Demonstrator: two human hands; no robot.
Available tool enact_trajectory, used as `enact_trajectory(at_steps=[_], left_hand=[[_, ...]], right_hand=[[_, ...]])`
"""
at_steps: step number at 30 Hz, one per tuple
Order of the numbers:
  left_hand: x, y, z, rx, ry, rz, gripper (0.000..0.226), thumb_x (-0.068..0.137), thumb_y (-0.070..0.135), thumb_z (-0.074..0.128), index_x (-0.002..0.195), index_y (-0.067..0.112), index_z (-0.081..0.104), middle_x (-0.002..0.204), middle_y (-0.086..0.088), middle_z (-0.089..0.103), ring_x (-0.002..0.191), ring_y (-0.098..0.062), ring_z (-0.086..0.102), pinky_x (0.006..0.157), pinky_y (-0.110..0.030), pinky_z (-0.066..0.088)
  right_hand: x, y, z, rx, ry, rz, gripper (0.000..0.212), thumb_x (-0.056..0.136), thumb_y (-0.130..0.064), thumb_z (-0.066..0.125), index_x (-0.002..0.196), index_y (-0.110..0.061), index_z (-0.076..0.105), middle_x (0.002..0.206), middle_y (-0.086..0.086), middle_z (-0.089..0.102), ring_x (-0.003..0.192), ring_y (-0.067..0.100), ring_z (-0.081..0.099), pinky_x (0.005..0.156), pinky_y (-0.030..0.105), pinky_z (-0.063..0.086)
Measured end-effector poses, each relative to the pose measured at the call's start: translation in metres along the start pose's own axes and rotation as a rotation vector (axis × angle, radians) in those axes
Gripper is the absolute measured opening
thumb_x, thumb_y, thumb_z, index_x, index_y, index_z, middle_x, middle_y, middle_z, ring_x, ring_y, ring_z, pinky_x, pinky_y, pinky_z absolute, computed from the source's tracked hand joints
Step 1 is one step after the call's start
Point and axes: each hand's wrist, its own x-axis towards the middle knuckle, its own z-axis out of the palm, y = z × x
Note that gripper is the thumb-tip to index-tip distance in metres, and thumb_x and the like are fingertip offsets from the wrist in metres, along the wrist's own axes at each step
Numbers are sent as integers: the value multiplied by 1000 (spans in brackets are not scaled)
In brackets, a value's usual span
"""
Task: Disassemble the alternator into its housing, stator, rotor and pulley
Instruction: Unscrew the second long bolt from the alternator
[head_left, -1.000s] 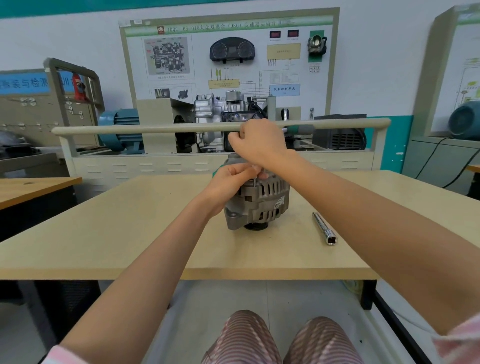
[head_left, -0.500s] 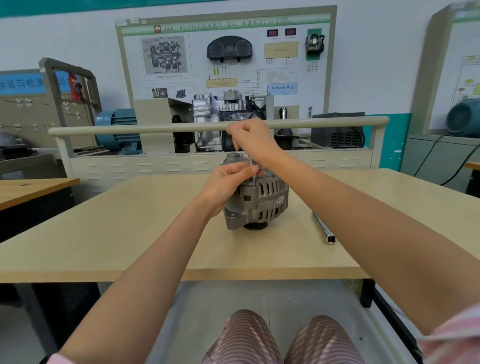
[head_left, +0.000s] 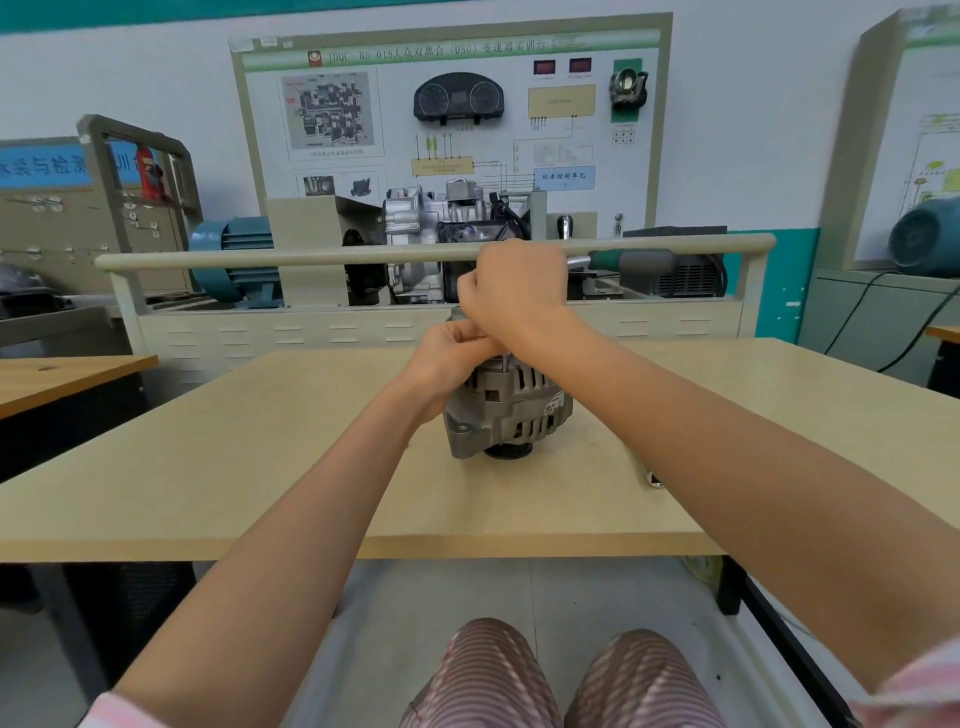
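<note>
- A short silver metal socket bar (head_left: 655, 479) shows only its tip beside the right forearm, toward the right edge of the pale wooden surface (head_left: 208, 467).
- The grey cast-metal alternator with slotted vents (head_left: 511, 410) stands near the surface's middle, black pulley (head_left: 508, 451) down. It looks heavy, rigid and smooth, best held by its ribbed body or mounting ears.
- The left hand (head_left: 448, 358) curls its fingers against the alternator's upper left, steadying it.
- The right hand (head_left: 514, 291) is clenched above, fingers apparently wrapping a thin metal tool shaft (head_left: 505, 360) that enters the top.
</note>
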Motion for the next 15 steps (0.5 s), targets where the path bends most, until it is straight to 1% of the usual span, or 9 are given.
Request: enact_trajectory(at_steps=[1,3,6,8,10,11,13,15], left_hand=[[0,0,0,4,-10,-3,16,89,5,63,80,16,70,71,10,73,71,-2,68,74,-19,50],[-2,-1,0,-2,-25,-7,14,90,9,63,82,18,71,76,9,74,74,-1,68,72,-18,49],[-3,-2,0,-33,-64,-29,22,93,18,61,76,25,74,87,5,75,82,-5,69,75,-21,49],[-3,-1,-1,-41,-96,-43,26,94,22,60,75,28,77,95,3,75,91,-8,69,84,-23,49],[-3,0,-2,-50,-103,-56,21,94,23,60,82,26,77,101,1,75,100,-13,68,95,-28,47],[-2,0,-2,-56,-101,-61,19,93,23,60,86,24,77,103,-1,74,104,-16,66,99,-30,45],[-1,-1,-2,-69,-91,-69,16,92,23,61,89,21,76,104,-4,74,107,-21,65,102,-33,45],[-1,-1,-2,-66,-66,-68,13,90,22,64,90,18,76,102,-6,74,102,-21,67,98,-33,47]], right_hand=[[1,1,0,44,2,-9,31,90,-29,39,63,-13,42,61,0,40,57,19,42,58,28,30],[2,5,0,175,-22,-19,38,89,-29,40,54,-15,34,53,-2,36,59,19,42,60,28,29],[3,10,-1,521,-90,-1,42,88,-22,45,49,-17,29,46,-3,29,51,16,31,61,27,27],[2,14,-1,798,-134,46,43,88,-17,48,49,-16,30,47,0,29,49,15,27,58,27,28],[2,16,-2,1057,-190,132,40,89,-14,48,51,-12,37,54,9,38,55,19,35,60,28,34],[2,15,-2,1153,-222,173,40,90,-14,48,51,-10,40,57,11,42,60,20,39,63,28,38],[4,14,-1,1233,-257,205,42,91,-15,48,49,-10,41,58,8,45,66,21,44,71,30,41],[4,12,0,1223,-258,202,42,90,-16,48,50,-11,41,56,5,46,63,19,44,68,28,39]])
